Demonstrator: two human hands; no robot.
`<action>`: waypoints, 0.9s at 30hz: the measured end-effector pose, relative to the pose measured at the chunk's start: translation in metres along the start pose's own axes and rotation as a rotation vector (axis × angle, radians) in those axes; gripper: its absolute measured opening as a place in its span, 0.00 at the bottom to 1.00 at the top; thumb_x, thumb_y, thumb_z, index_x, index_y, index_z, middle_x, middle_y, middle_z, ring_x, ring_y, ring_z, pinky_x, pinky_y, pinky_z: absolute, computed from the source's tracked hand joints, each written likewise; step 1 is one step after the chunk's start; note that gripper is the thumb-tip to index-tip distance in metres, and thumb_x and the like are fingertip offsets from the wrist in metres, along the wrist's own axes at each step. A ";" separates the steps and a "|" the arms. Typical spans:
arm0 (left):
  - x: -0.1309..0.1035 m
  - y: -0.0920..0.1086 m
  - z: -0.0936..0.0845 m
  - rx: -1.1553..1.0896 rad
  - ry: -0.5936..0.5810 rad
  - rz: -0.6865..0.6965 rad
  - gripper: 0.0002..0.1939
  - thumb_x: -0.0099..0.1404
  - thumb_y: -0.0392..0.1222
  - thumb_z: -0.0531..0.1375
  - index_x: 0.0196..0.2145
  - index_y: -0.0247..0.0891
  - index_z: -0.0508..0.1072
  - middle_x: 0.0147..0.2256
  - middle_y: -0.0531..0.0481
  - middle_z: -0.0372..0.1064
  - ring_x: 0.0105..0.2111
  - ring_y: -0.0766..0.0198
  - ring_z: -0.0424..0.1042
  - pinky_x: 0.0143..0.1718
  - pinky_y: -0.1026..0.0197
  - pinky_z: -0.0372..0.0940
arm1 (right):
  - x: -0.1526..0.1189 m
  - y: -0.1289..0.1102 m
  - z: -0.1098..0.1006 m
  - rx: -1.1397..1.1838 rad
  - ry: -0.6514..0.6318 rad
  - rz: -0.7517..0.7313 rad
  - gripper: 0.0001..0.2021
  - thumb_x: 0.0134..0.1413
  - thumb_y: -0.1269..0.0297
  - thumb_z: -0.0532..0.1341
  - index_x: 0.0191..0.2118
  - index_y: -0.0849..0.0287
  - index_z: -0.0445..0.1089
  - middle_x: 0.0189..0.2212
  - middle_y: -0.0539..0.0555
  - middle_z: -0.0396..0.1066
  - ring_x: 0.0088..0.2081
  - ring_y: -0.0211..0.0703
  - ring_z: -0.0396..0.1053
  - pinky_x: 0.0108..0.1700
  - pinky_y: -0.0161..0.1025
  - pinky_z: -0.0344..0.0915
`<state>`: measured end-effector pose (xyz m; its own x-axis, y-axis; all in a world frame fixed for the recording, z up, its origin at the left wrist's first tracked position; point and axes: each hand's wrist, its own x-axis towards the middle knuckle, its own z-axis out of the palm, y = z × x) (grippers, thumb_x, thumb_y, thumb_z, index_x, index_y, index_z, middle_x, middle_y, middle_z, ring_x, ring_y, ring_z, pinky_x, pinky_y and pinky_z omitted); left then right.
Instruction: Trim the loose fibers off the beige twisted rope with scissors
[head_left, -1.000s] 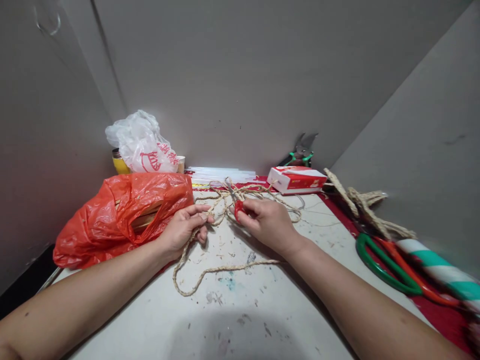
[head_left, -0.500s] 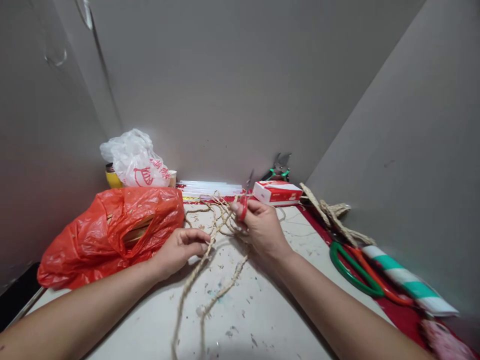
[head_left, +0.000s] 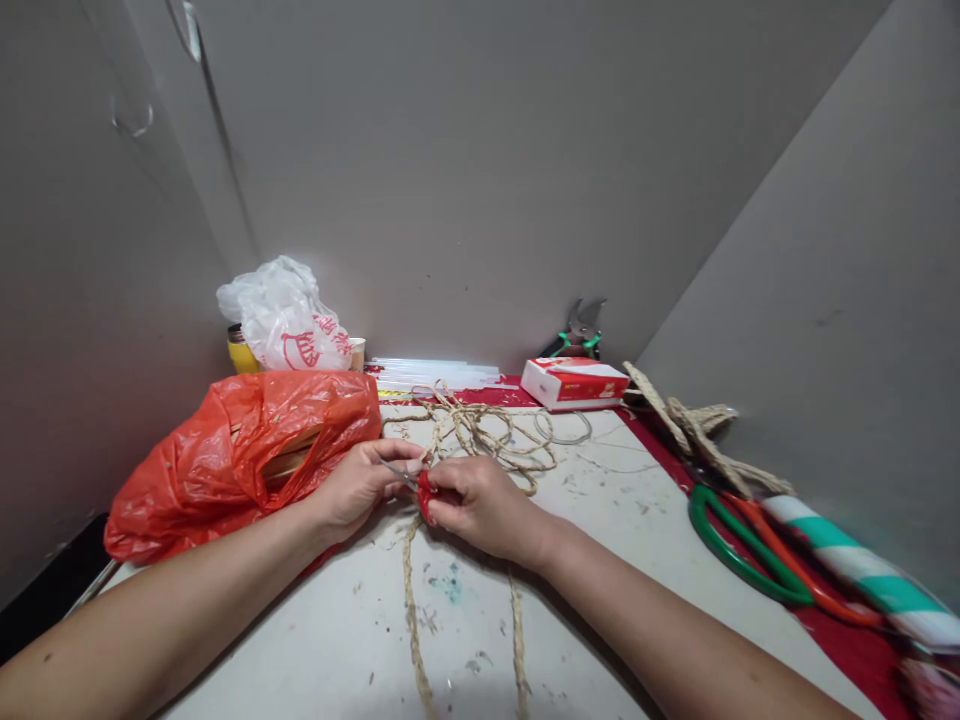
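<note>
Thumb and fingers of my left hand [head_left: 364, 487] pinch the braided straw rope [head_left: 412, 610] near the table's middle. My right hand [head_left: 480, 505] is closed on the red handles of small scissors [head_left: 426, 495], whose blades point left to the rope at my left fingertips. One length of rope hangs down from there toward the near edge, and a second length comes out from under my right hand. Beyond both hands lies a loose tangle of the same rope [head_left: 487, 430]. The exact spot where blades and rope meet is partly hidden by my fingers.
An orange-red plastic bag [head_left: 195, 470] holding strips is at the left, with a white bag [head_left: 281, 315] behind it. Clear sticks [head_left: 435, 375], a red-white box [head_left: 574, 383] and green-handled cutters [head_left: 581, 330] line the back. Large scissors [head_left: 742, 550] lie right.
My right hand has come down and left with the scissors, turning their blades from upright to leftward beside my left hand. The view has shifted slightly left.
</note>
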<state>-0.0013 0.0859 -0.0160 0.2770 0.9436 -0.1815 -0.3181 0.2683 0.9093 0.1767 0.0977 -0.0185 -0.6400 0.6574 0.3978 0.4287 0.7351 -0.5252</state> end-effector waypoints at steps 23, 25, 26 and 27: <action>0.004 0.002 -0.005 -0.087 -0.022 0.059 0.09 0.55 0.36 0.65 0.34 0.35 0.70 0.23 0.53 0.69 0.21 0.72 0.66 0.24 0.69 0.60 | 0.000 0.005 -0.002 -0.055 0.140 -0.036 0.09 0.52 0.67 0.57 0.22 0.59 0.64 0.18 0.47 0.63 0.22 0.32 0.56 0.28 0.31 0.51; 0.004 0.002 -0.005 -0.081 -0.005 0.046 0.08 0.56 0.38 0.65 0.33 0.35 0.70 0.23 0.53 0.68 0.20 0.73 0.64 0.22 0.70 0.58 | 0.001 0.009 -0.003 -0.101 0.142 0.023 0.08 0.51 0.67 0.57 0.23 0.59 0.65 0.19 0.48 0.65 0.22 0.33 0.58 0.28 0.31 0.51; 0.004 0.003 -0.004 -0.084 0.001 0.041 0.08 0.57 0.38 0.64 0.33 0.35 0.70 0.22 0.53 0.68 0.19 0.73 0.64 0.22 0.70 0.58 | 0.001 0.011 -0.004 -0.132 0.141 0.052 0.07 0.51 0.68 0.57 0.23 0.59 0.66 0.19 0.48 0.65 0.22 0.33 0.58 0.27 0.32 0.51; 0.004 0.004 -0.004 -0.089 0.004 0.038 0.08 0.57 0.39 0.64 0.33 0.35 0.69 0.22 0.53 0.67 0.19 0.73 0.63 0.22 0.70 0.57 | 0.001 0.012 -0.005 -0.170 0.137 0.078 0.07 0.50 0.68 0.57 0.23 0.59 0.66 0.19 0.48 0.66 0.22 0.33 0.58 0.27 0.32 0.50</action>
<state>-0.0051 0.0912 -0.0150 0.2599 0.9541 -0.1491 -0.4080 0.2485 0.8785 0.1847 0.1081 -0.0206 -0.5132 0.7209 0.4657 0.5818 0.6911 -0.4288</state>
